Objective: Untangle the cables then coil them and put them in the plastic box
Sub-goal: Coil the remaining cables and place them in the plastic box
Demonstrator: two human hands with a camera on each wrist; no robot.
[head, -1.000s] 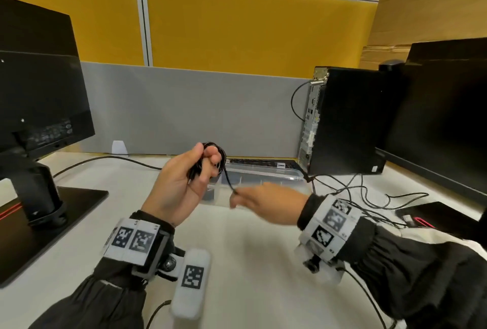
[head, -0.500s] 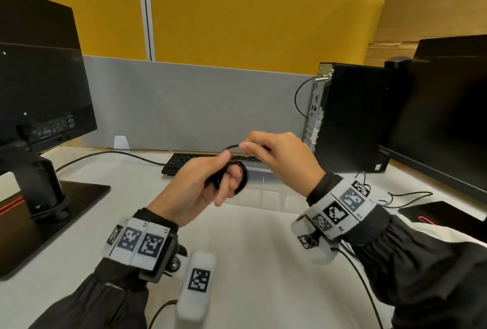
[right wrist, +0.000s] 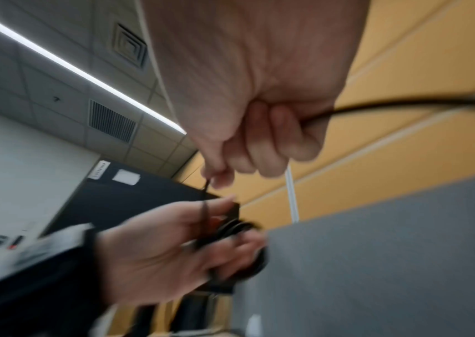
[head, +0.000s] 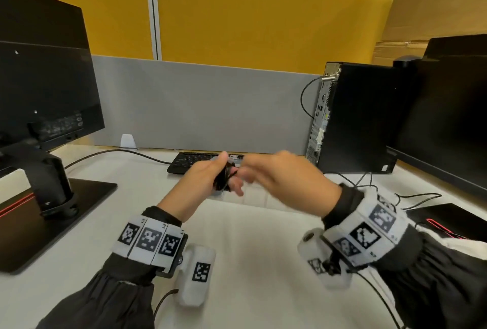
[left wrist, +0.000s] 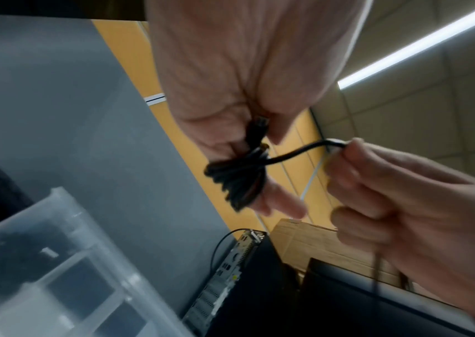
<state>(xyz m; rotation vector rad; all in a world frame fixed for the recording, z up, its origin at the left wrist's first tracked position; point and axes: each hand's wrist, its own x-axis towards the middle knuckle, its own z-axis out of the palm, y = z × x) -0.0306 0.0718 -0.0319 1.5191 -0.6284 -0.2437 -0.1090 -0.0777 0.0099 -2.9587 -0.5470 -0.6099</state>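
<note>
A small coil of black cable (head: pixel 223 176) (left wrist: pixel 237 175) (right wrist: pixel 232 230) is gripped in my left hand (head: pixel 210 173) (left wrist: pixel 248 127) (right wrist: pixel 173 241), raised above the desk. My right hand (head: pixel 266 173) (left wrist: pixel 343 155) (right wrist: pixel 222 175) sits just to its right and pinches the cable's free end, which runs a short way from the coil. The clear plastic box (head: pixel 253 197) (left wrist: pixel 66 269) stands on the desk right behind and below both hands, mostly hidden by them in the head view. Dark coiled cable lies inside it in the left wrist view.
A black keyboard (head: pixel 195 161) lies behind the box. A monitor on a stand (head: pixel 39 107) occupies the left, a black PC tower (head: pixel 355 118) and a second monitor (head: pixel 453 107) the right. Loose cables (head: pixel 369 183) trail by the tower. Bare white desk (head: pixel 250 263) lies in front.
My right hand swung from below the coil up over it and now down beside it, carrying the free end around the bundle. The left hand kept its grip and rose slightly.
</note>
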